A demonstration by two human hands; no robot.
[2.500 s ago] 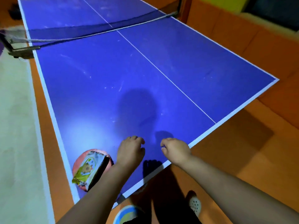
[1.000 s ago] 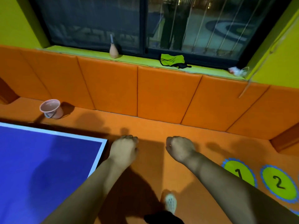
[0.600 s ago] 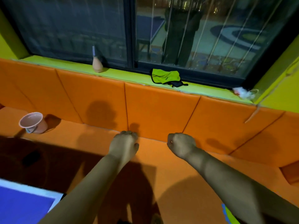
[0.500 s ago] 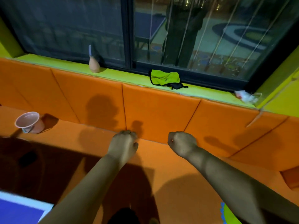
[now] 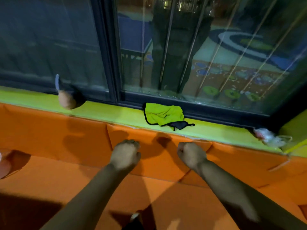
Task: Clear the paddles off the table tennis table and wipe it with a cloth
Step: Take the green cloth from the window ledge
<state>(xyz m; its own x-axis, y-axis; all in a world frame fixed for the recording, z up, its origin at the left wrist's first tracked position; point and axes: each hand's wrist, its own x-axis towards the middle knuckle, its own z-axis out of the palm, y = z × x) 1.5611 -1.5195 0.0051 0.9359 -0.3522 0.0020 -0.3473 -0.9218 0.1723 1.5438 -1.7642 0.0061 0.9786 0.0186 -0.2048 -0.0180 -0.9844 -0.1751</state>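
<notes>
A crumpled lime-green cloth (image 5: 163, 116) with black trim lies on the green window sill (image 5: 106, 112), straight ahead and above my hands. My left hand (image 5: 125, 154) and my right hand (image 5: 191, 155) are both held out in front of the orange padded wall, fingers curled into fists and holding nothing. They are below the sill, apart from the cloth. The table tennis table and the paddles are out of view.
A brown pear-shaped object (image 5: 66, 100) with a thin stem stands on the sill at the left. A crumpled white and pink wrapper (image 5: 267, 136) lies at the sill's right end. A pink cup (image 5: 4, 163) sits at the left edge. The dark window (image 5: 216, 55) is behind.
The view turned away from the blue table to the window wall and has come closer to the sill. The table left the frame. Both hands stayed fisted in front.
</notes>
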